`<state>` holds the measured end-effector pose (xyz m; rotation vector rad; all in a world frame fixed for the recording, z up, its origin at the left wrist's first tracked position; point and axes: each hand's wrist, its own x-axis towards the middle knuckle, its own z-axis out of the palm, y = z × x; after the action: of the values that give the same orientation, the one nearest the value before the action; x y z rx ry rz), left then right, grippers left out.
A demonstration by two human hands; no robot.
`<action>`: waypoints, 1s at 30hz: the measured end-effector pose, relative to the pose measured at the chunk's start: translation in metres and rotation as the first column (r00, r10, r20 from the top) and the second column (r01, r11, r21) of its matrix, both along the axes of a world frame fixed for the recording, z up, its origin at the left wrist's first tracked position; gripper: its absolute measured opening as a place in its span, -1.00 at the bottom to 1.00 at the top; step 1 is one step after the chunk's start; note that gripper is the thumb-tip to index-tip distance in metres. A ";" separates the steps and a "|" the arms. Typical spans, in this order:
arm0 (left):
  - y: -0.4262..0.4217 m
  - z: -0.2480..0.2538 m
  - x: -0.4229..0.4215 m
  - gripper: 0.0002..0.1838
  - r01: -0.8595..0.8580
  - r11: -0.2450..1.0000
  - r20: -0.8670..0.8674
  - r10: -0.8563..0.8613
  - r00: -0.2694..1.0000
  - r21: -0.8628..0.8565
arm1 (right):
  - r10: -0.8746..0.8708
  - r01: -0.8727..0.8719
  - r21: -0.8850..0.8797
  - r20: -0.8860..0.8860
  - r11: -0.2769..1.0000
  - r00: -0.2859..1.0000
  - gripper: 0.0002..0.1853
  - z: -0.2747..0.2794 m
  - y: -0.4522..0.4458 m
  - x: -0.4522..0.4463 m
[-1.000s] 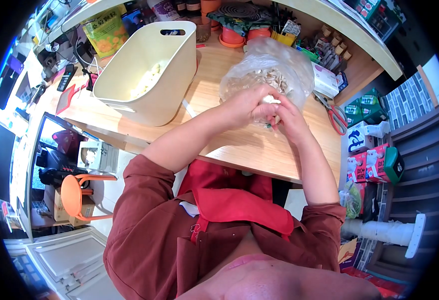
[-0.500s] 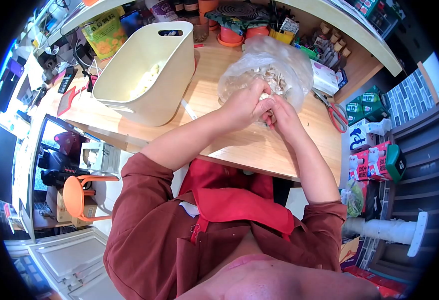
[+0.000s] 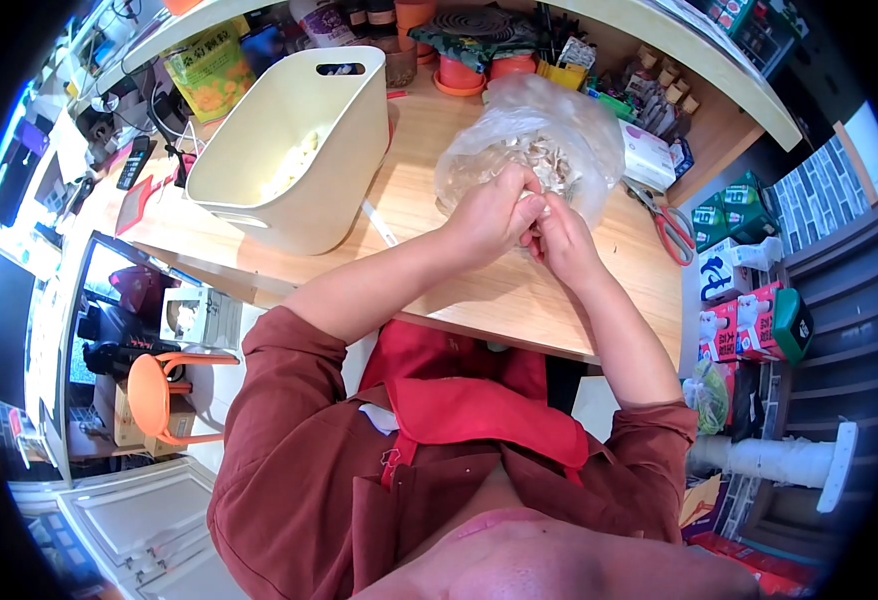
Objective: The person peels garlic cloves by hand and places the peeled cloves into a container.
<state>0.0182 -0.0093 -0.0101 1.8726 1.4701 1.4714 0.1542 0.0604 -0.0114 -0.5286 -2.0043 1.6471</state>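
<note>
My left hand [image 3: 491,212] and my right hand [image 3: 565,242] meet over the near edge of an open clear plastic bag [image 3: 597,130]. Both are closed, fingertips pressed together around a small whitish piece that looks like a garlic clove [image 3: 546,209], mostly covered by the fingers. Papery, pale garlic skins [image 3: 551,158] fill the bag's mouth just beyond my knuckles. To the left stands a tall cream plastic bin [image 3: 344,185] with handle cutouts. Several pale peeled cloves [image 3: 302,158] lie on its bottom.
Red-handled scissors [image 3: 671,232] lie right of the bag on the wooden table [image 3: 429,130]. A white box [image 3: 647,155], orange pots [image 3: 459,75] and a yellow-green pouch [image 3: 209,70] line the back under a shelf. An orange stool [image 3: 149,397] stands at lower left.
My hands stay together at the bag's mouth; the fingers have shifted slightly, with the right hand turned a little more upright. The bin and bag look the same.
</note>
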 end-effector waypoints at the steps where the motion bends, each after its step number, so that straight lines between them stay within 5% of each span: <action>1: 0.000 0.000 0.000 -0.83 0.007 1.000 0.034 -0.007 0.999 -0.022 | 0.015 -0.016 -0.010 -0.015 1.000 1.000 -0.72 -0.005 0.003 0.000; 6: 0.000 0.002 0.001 -0.84 0.069 0.993 0.239 -0.045 0.970 -0.095 | 0.049 -0.058 -0.106 -0.083 0.993 0.995 -0.72 -0.007 0.003 -0.002; 21: 0.000 0.000 0.004 -0.82 -0.169 0.985 -0.214 0.171 0.962 0.027 | 0.002 -0.004 -0.080 -0.026 0.997 1.000 -0.72 -0.004 0.001 -0.003; 30: 0.000 0.000 0.010 -0.79 -0.218 0.967 -0.229 0.245 0.942 0.134 | -0.131 0.130 -0.077 0.001 0.988 0.991 -0.72 0.000 -0.003 -0.004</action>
<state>0.0278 -0.0092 -0.0097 2.0648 1.8130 1.4897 0.1503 0.0576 -0.0117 -0.6687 -1.8674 1.6485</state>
